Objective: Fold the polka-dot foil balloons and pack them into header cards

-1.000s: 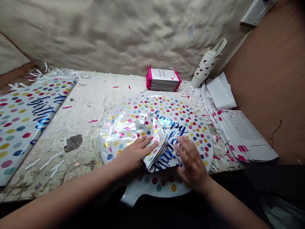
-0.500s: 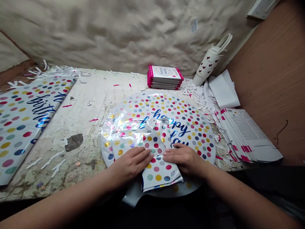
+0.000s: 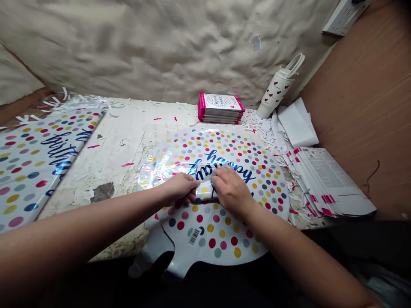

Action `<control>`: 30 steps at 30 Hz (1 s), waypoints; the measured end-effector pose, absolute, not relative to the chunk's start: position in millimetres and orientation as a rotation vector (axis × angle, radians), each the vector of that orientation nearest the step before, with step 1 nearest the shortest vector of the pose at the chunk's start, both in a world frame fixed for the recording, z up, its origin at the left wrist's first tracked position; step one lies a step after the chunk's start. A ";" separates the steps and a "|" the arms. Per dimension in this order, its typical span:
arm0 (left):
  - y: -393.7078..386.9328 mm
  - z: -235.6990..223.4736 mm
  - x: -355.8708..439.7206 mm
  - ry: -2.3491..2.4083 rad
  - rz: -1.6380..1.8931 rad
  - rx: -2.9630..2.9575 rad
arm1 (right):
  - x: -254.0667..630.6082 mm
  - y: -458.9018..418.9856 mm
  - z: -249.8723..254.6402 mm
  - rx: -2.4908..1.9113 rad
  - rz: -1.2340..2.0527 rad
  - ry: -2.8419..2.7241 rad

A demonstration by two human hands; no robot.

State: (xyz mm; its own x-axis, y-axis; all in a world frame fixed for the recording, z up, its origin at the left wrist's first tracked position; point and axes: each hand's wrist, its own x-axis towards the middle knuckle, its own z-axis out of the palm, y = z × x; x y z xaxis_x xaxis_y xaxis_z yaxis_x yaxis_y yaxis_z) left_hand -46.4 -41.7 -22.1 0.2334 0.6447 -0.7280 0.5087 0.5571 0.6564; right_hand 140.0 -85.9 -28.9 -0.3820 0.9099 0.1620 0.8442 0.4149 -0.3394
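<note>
The left hand (image 3: 180, 188) and right hand (image 3: 231, 191) sit close together at the frame's center, clamped on a folded foil band (image 3: 205, 191) from either side. The band is part of a round dotted balloon (image 3: 218, 239) lying on the table (image 3: 109, 149), with a stack of pink-edged packets (image 3: 220, 108) at upper middle

Soft, even indoor light; bright glare on the foil balloon (image 3: 167, 172); dark shadow along the bottom; wide-angle bowing toward the edges.
</note>
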 end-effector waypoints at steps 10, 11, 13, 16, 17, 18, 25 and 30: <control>-60.5 9.7 -65.0 1.381 0.394 0.871 | 132.4 -64.8 -49.9 -1.736 0.463 -2.465; -61.1 12.3 -64.3 1.362 0.416 0.810 | 130.7 -66.1 -50.4 -1.731 0.469 -2.455; -58.7 13.8 -58.7 1.292 0.343 0.769 | 126.3 -67.8 -50.8 -1.709 0.478 -2.431; -48.5 9.8 -41.4 1.338 0.152 0.948 | 131.9 -63.8 -47.1 -1.611 0.506 -2.424; -44.9 8.4 -35.3 1.378 0.129 1.023 | 141.8 -61.2 -43.8 -1.598 0.497 -2.406; -41.8 7.8 -30.2 1.404 0.136 1.076 | 157.0 -58.7 -39.5 -1.635 0.451 -2.352; -51.6 20.9 -39.7 1.090 0.376 1.133 | 340.1 -73.9 -9.7 -2.702 -0.061 -1.334; -71.7 28.2 -64.6 0.939 0.367 1.239 | 373.2 -102.1 10.6 -2.682 -0.026 -1.516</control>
